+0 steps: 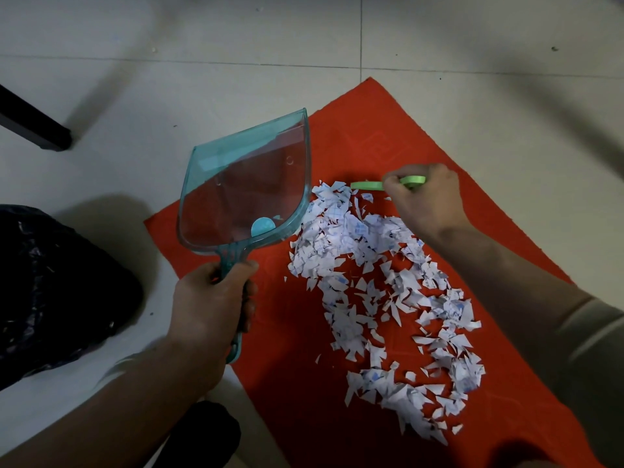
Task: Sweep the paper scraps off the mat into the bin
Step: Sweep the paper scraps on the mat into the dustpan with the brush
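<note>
At the far left I see the bin lined with a crumpled black plastic bag (50,292) sitting on the pale tiled floor (236,35), close to the mat so a loaded pan needs only a short swing. Next, my left hand (209,309) is clenched around the handle of the translucent teal plastic dustpan (243,184), held tilted with its lip raised, I judge so it can be lowered beside the pile. It holds almost nothing yet. The red rectangular mat (422,130) lies askew on the floor, and the torn white paper scraps (371,292) are strewn in a long band down its middle, all on the mat. On the right, my right hand (425,201) is grasping the light green brush (368,185) at the pile's far end, placed, I judge, to drag scraps toward the pan
</note>
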`<control>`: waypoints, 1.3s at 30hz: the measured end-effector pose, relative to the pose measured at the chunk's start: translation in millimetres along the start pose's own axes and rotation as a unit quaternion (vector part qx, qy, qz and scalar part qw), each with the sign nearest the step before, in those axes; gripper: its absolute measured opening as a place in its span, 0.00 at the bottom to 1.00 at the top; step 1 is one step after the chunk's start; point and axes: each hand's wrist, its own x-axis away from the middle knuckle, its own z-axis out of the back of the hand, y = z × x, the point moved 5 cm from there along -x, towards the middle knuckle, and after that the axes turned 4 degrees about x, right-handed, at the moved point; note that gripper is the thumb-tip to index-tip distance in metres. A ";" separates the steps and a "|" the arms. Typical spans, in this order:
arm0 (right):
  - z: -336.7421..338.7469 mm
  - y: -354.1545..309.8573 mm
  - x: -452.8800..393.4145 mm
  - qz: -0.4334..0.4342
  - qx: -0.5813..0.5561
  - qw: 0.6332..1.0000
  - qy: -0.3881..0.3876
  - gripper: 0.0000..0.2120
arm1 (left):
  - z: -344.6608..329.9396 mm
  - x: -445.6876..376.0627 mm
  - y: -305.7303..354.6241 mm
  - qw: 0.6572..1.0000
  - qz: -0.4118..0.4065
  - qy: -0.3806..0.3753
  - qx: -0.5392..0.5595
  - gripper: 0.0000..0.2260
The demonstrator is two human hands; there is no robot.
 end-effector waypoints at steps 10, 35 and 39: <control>7.9 -10.8 -1.9 -0.010 -0.021 0.999 0.045 0.12 | 5.3 -1.6 -0.7 1.000 -0.007 0.013 0.009 0.11; -44.0 -38.0 -13.0 0.044 0.001 0.998 -0.040 0.08 | 22.2 -3.9 -2.7 0.999 -0.018 0.036 0.020 0.09; -41.6 -36.7 -9.5 0.013 0.019 0.997 -0.076 0.10 | 26.3 -4.2 -3.3 0.999 -0.019 0.032 0.018 0.11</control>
